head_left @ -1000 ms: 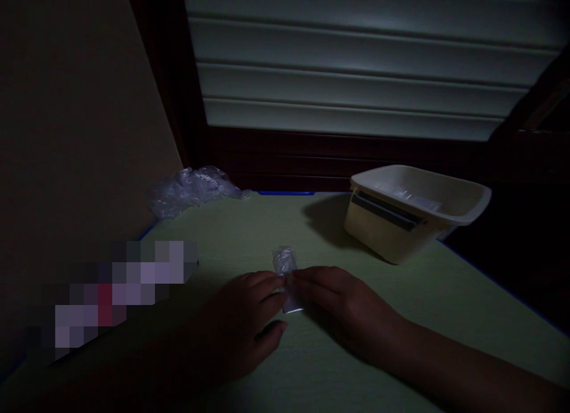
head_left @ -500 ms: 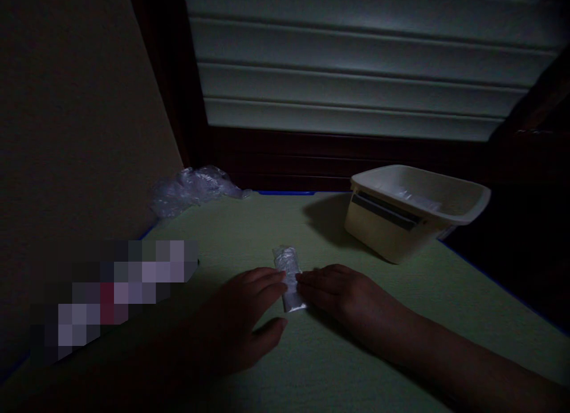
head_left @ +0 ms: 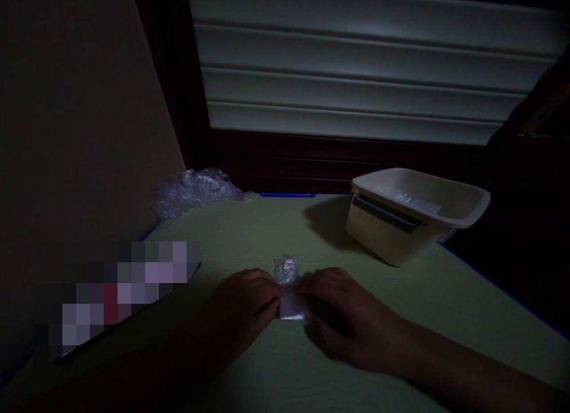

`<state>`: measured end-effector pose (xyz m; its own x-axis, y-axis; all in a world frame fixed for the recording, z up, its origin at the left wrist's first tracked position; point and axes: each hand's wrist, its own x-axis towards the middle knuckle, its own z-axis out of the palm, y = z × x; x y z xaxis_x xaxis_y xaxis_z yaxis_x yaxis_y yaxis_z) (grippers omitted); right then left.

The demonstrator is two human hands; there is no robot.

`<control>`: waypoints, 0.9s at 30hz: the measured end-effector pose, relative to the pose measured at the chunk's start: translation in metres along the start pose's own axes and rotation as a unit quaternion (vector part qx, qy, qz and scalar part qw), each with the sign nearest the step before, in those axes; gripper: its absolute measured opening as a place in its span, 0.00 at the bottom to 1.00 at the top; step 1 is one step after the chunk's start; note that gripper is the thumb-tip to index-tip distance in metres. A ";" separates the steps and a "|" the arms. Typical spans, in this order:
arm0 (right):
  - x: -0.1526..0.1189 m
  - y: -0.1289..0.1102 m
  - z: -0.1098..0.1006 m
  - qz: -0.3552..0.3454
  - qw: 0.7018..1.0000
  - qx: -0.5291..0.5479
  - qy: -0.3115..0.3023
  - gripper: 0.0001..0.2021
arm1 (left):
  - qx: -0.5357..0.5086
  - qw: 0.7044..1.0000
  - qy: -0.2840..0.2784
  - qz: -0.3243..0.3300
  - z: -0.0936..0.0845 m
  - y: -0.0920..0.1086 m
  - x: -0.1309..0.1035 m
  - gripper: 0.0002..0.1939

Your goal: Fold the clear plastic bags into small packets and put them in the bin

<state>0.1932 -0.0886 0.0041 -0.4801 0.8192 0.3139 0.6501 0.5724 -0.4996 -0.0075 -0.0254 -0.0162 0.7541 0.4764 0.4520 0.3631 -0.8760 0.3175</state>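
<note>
A small strip of clear crinkled plastic, a folded bag by its look [head_left: 292, 308], lies on the table in front of me. Its far end is bunched up, while the near end looks flat and shiny. My left hand [head_left: 249, 297] has its fingers and thumb drawn together on the left edge. On the right edge, my right hand [head_left: 341, 312] grips with curled fingertips, its thumb low near the bottom corner. The hands cover both sides of the plastic, and dim light hides the exact finger contact.
A cream plastic bin [head_left: 378, 232] holding some clear plastic stands at the back right of the green table [head_left: 249, 235]. Crumpled clear plastic [head_left: 196, 190] lies at the back left corner. A pixelated flat object [head_left: 129, 300] rests along the left edge. Behind is a slatted panel [head_left: 347, 75].
My left fingers have closed onto the plastic's left edge, and my right fingers have curled in. The plastic's far end now looks shorter and more bunched, and it sits slightly nearer to me.
</note>
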 end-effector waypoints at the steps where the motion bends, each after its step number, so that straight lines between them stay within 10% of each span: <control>1: -0.001 -0.001 0.001 0.003 1.000 -0.005 -0.001 0.17 | -0.008 1.000 -0.001 -0.010 0.000 0.000 0.001 0.09; 27: -0.004 -0.003 0.012 0.102 0.989 0.068 0.088 0.05 | -0.104 0.982 0.003 -0.155 0.000 0.006 0.000 0.12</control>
<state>0.1857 -0.0936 -0.0054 -0.2292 0.9176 0.3249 0.6325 0.3941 -0.6668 -0.0056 -0.0309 -0.0145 0.6215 0.7187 0.3117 0.4545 -0.6550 0.6037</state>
